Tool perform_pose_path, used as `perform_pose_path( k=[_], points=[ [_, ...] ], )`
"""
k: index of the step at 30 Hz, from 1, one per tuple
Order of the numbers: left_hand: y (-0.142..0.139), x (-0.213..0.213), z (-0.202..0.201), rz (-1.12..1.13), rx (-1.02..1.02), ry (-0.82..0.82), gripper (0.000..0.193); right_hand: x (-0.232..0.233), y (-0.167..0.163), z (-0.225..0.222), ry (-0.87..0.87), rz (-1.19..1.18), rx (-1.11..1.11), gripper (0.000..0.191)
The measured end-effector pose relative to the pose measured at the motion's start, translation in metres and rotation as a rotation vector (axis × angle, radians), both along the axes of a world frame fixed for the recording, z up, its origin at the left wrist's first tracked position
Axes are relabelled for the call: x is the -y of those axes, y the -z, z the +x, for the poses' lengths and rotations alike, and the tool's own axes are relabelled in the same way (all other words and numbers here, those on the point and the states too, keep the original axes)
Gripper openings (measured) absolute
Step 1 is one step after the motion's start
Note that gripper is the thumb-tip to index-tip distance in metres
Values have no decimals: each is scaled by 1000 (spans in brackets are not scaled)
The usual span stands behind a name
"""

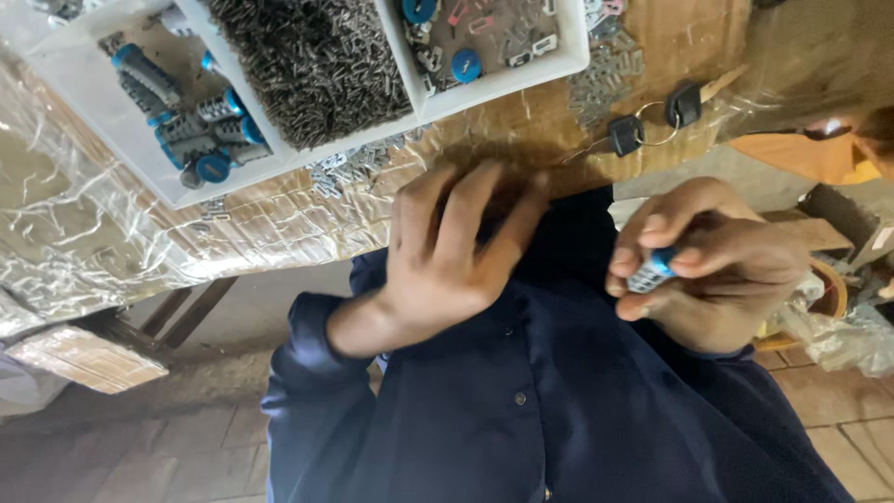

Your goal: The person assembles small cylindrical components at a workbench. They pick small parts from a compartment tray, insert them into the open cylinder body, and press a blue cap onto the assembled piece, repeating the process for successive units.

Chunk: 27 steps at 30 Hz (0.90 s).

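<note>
Head view, looking down past a navy shirt (521, 401) to the near edge of the tabletop (689, 37).

Right hand (717, 261): closed in a pinch on a small lock cylinder (652, 271), ribbed silver body and blue end cap, thumb and fingertips clamped around it. Held off the tabletop, in front of the chest, just below the near edge towards its right end.

Left hand (456, 251): blurred, fingers spread apart and loosely curled, back of the hand to the camera. Nothing seen in it, though the underside is hidden. Hovering over the near edge at about its middle, apart from the lock cylinder, with a clear gap of shirt between.

On the tabletop, towards the far left corner: a white compartment tray (93, 112), with more blue-capped cylinders (200, 130) in its left bay, a heap of small dark pins (317, 65) in the middle bay, and blue discs and odd small parts (466, 65) in the right bay. Right of the tray, two black-headed keys on a ring (652, 126). Crinkled clear film (74, 214) over the left edge.

Judged from this: one cylinder in hand for fitting, with the free hand ranging near the tray. Calls for a steady pinch, open end kept clear of the fingertips, and a fine grip on any small part brought across.
</note>
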State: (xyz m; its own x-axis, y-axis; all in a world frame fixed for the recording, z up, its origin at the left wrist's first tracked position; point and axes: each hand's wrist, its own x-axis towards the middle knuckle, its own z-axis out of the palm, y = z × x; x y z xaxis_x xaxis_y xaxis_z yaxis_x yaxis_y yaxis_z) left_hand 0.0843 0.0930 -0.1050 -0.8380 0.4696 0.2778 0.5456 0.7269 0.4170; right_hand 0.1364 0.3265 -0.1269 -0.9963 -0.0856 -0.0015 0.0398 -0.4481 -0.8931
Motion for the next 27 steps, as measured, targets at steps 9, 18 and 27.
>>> perform_pose_path(
  k=[9, 18, 27],
  points=[
    [-3, 58, 32, 1, 43, -256, 28, 40, -3, 4, -246, -90, 277, 41],
    [-1, 49, 33, 568, 274, -105, 24, 60, 2, -5, -334, 43, 233, 36],
    [0, 79, 41, 651, 275, -45, 22, 83, 6, -11, -479, 18, 218, 33]
  ],
)
